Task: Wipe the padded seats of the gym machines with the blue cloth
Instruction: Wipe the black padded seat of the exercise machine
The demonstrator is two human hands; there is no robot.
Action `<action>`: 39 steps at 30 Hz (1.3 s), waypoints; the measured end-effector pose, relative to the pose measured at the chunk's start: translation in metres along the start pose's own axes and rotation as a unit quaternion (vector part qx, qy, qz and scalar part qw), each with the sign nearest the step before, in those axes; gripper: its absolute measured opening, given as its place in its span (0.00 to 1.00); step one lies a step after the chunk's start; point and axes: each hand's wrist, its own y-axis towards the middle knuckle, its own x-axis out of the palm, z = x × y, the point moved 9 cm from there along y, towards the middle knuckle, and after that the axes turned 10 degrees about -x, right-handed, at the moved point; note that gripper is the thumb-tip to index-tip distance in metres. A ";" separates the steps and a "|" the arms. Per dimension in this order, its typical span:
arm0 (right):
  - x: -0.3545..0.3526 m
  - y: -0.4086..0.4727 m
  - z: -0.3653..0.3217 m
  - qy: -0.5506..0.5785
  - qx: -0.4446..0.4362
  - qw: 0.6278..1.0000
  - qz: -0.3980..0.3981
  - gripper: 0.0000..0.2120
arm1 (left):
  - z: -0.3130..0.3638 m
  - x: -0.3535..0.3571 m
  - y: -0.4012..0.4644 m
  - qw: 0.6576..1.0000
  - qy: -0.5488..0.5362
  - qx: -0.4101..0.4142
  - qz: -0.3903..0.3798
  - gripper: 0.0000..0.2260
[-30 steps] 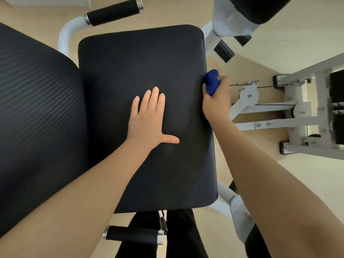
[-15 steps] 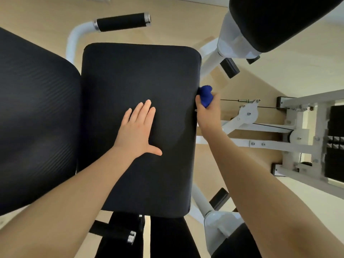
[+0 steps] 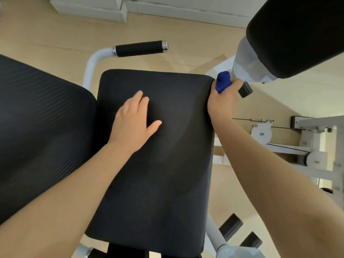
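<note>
Right hand [image 3: 222, 107] grip bunched round blue cloth [image 3: 222, 81] at seat [image 3: 158, 164] far-right corner | left hand [image 3: 133, 121] flat, spread | edge pass underway; other machines presumably left

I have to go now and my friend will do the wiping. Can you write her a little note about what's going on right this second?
Left hand: flat and open, palm down on the black padded seat.
Right hand: closed on the bunched blue cloth, pressed at the seat's far right corner.
Done: can't tell how much is wiped; the seat shows no clear wet marks.
Left: the rest of this seat's top and edges, the ribbed black pad on the left, and the big black roller pad at upper right.
</note>
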 end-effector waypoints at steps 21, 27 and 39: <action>0.275 -0.043 -0.127 -0.249 -0.342 0.812 -0.403 0.11 | -0.079 0.034 0.051 0.971 0.008 -0.223 -0.090 0.48; 0.250 -0.038 -0.126 -0.278 -0.371 0.791 -0.398 0.18 | -0.077 0.034 0.053 0.966 0.003 -0.236 -0.105 0.51; 0.062 0.001 -0.113 -0.529 -0.367 0.741 -0.193 0.18 | -0.081 0.020 0.043 0.953 -0.168 -0.244 -0.067 0.39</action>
